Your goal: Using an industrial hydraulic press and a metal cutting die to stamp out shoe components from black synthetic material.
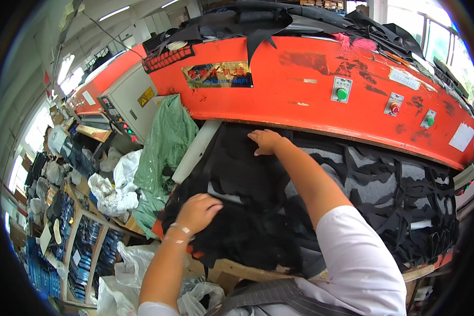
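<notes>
Black sheet material (242, 174) covers the work surface in front of me, under the red machine beam (300, 68). At the far edge of the sheet, close below the beam, my right hand (265, 142) is open with its fingers apart, touching the material. My left hand (199, 213) is over the near left part of the black material, its fingers loosely curved and nothing visible in them. To the right of my right arm lies a web of black cut-out scrap (389, 184), with grey surface (371, 171) showing through its gaps.
The beam carries a green button (342, 94), a red button (394, 108) and another green one (431, 121). Black offcuts (221, 23) are heaped on top. Left of the surface stand a green sack (163, 152), white bags (122, 181) and a rack of blue pieces (84, 253).
</notes>
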